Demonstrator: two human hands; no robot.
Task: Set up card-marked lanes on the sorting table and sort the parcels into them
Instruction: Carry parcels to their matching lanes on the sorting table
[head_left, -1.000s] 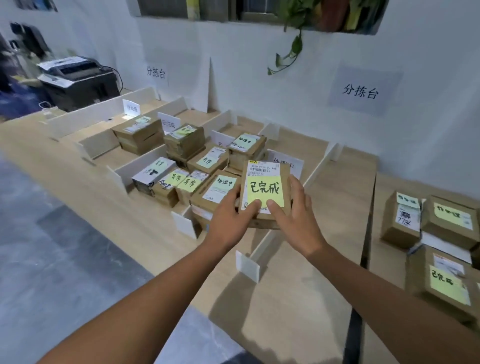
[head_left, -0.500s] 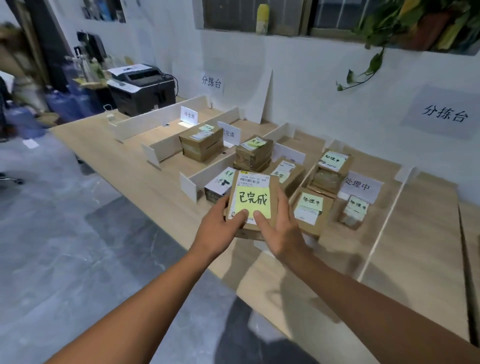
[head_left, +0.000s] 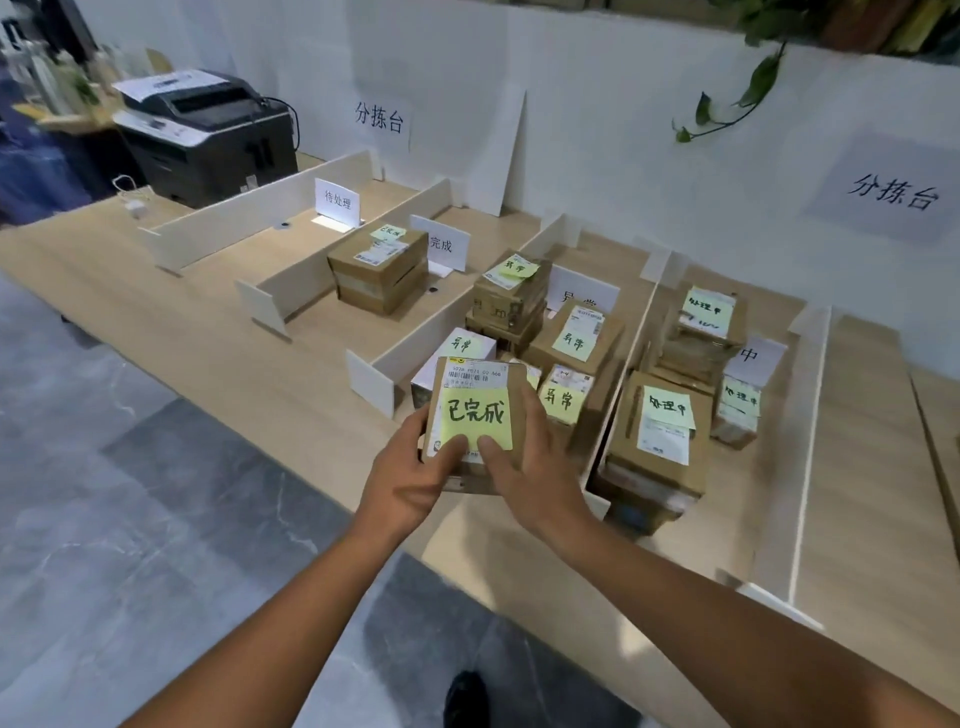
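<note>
I hold a small brown parcel (head_left: 483, 387) with a yellow note reading 已完成 in both hands, above the table's front edge. My left hand (head_left: 405, 483) grips its left side, thumb on the note. My right hand (head_left: 530, 467) grips its right side. White dividers (head_left: 415, 332) split the sorting table (head_left: 234, 332) into lanes marked by standing cards: 待处理 (head_left: 337, 200), 完成 (head_left: 441, 244), 异常 (head_left: 582, 293) and 中 (head_left: 750, 358). A parcel stack (head_left: 379, 270) sits in the 完成 lane. Several parcels (head_left: 576, 338) fill the 异常 lane, others (head_left: 660, 431) the lane right of it.
A black printer (head_left: 208, 135) stands at the table's far left end. White wall signs (head_left: 379, 117) read 分拣台. A plant (head_left: 748, 88) hangs over the wall. The grey floor (head_left: 130, 519) lies left of the table, and a shoe tip (head_left: 467, 696) shows below.
The view has swung left along the table while both hands carried the parcel leftward, from over the right lanes to in front of the 异常 lane.
</note>
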